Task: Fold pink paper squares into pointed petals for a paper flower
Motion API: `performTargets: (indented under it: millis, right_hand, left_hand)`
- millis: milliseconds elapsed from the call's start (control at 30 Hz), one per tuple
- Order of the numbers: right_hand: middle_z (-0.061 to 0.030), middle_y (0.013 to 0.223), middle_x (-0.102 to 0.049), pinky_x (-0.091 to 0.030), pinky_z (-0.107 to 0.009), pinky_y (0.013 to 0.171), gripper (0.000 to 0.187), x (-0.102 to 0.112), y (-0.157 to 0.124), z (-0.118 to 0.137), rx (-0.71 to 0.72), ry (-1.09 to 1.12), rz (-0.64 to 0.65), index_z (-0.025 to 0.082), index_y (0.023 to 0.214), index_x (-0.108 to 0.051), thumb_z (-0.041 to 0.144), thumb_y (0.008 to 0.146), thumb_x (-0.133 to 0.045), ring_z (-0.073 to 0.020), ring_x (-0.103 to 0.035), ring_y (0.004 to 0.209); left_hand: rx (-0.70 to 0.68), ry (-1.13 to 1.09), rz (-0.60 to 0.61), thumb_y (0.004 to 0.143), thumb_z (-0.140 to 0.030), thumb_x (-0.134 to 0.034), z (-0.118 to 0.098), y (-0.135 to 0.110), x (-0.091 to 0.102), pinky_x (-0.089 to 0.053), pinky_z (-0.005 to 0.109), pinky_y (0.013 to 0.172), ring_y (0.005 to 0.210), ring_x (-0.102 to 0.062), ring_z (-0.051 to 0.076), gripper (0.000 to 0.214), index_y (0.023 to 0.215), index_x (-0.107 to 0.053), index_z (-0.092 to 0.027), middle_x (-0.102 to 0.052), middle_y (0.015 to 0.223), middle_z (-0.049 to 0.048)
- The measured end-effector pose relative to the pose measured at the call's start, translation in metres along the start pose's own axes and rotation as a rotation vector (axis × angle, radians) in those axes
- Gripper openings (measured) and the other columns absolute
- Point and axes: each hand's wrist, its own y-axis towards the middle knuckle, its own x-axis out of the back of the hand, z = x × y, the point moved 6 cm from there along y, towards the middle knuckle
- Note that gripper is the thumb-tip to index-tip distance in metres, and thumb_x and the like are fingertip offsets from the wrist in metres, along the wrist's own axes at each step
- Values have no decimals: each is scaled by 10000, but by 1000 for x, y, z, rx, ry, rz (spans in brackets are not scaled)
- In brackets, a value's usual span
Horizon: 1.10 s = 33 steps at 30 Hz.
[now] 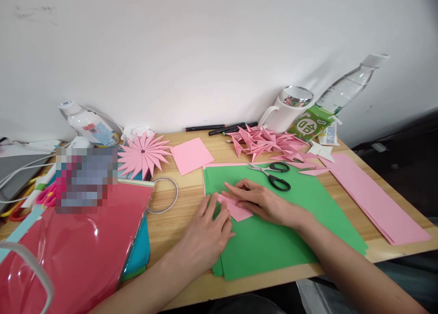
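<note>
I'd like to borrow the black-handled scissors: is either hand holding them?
No, the black-handled scissors lie on the green paper, while the left hand and right hand are at the small pink paper.

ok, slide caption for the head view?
Left hand and right hand at a small pink paper over green sheets, black-handled scissors just beyond.

Pink paper [241, 213] and green paper [280, 243] look matt — the plastic sleeve [85, 245], glossy.

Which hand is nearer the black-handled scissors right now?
Right. The right hand is just on the near side of the scissors; the left hand is farther off, to their left and lower in the view.
</note>
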Motion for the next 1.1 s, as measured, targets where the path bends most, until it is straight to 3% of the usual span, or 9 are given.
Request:
performTargets:
  millis: [367, 700, 933, 1100]
  right_hand:
    - [-115, 1072, -528, -494, -344, 863, 485, -4, -2, 2, -4, -56, 23, 217, 1440, -253, 188, 960, -312, -181, -520, 1005]
    - [-112, 1113, -525, -501, -345, 885, 550, -7, -3, 4, 7, -97, -2, 239, 1453, -204, 125, 932, -340, -191, -523, 1047]
    - [-125, 1070, -542, -517, -351, 840, 546, -6, -3, 4, 22, -118, 1, 208, 1449, -227, 113, 923, -339, -209, -515, 1038]
    - [-129, 1078, -542, -506, -353, 861, 543, -6, -3, 4, 19, -112, 15, 193, 1448, -231, 109, 923, -339, -208, -509, 1041]
  left_hand:
    - [43, 16, -26, 854, -375, -544, 0, -1, -1, -391, 467, 979, 1169, -519, 357, 365, 1041, -588, -65, -549, 1238, 255]
    - [50, 41, -23, 872, -381, -508, -2, -1, -2, -380, 462, 980, 1153, -533, 339, 357, 1034, -602, -76, -598, 1189, 223]
    - [36, 73, -19, 914, -322, -432, -7, -2, 0, -445, 429, 874, 1142, -539, 332, 337, 1055, -596, -64, -604, 1176, 225]
    - [48, 53, 3, 894, -353, -471, -4, -2, -2, -400, 460, 939, 1185, -500, 356, 351, 1050, -602, -67, -582, 1207, 231]
